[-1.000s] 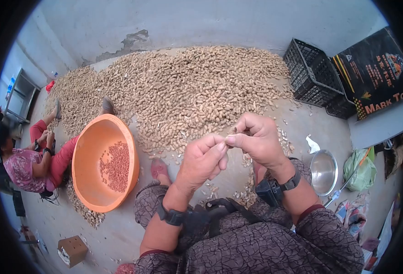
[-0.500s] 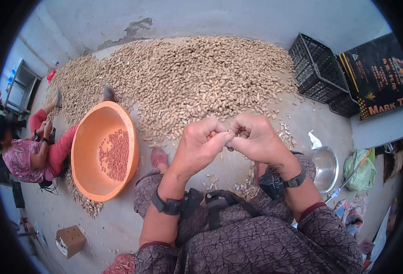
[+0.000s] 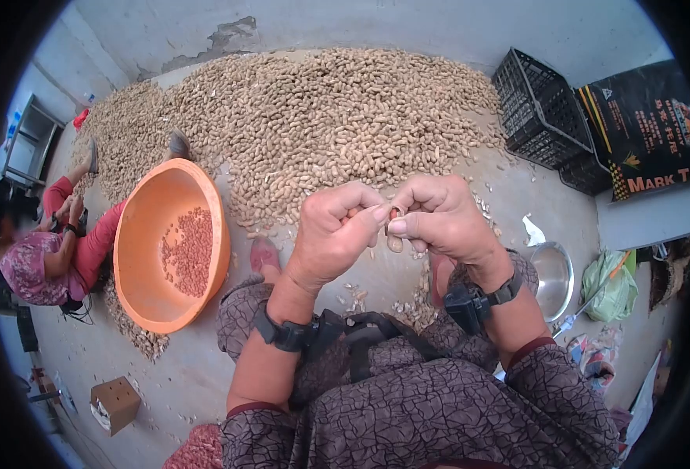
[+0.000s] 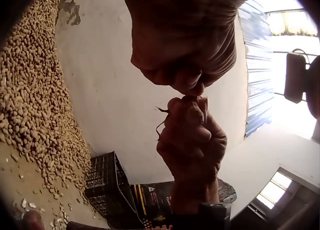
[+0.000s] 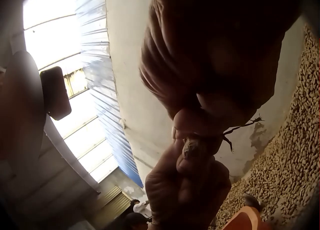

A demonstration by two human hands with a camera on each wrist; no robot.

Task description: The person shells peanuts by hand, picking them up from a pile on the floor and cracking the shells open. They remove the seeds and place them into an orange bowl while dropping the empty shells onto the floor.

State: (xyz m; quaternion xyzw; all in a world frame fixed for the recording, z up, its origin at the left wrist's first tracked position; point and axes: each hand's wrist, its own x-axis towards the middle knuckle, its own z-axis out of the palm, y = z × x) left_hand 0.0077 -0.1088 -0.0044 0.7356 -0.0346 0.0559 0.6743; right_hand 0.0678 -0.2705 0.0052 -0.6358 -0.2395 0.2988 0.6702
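Observation:
Both hands meet over the lap in the head view. My right hand (image 3: pixel 453 227) pinches a cracked peanut (image 3: pixel 395 243) between thumb and index finger, with a reddish kernel showing in its pod. Fingertips of my left hand (image 3: pixel 331 238) come right up to that pod, while its curled fingers hold reddish peanut kernels (image 3: pixel 351 213). The right wrist view shows a bit of pale shell (image 5: pixel 190 147) between the fingertips. Thin dark stems (image 4: pixel 161 121) stick out beside the right hand in the left wrist view.
A large heap of unshelled peanuts (image 3: pixel 337 117) lies along the wall. An orange basin (image 3: pixel 130 270) with shelled kernels stands at left, near a seated person (image 3: pixel 40 266). Black crates (image 3: pixel 536 109), a metal bowl (image 3: pixel 552 277) and a green bag (image 3: pixel 609 285) are at right.
The fingertips have shifted over the peanut, and its open pod with a red kernel now shows. Reddish kernels have come into sight in the left hand. The head view has tilted slightly.

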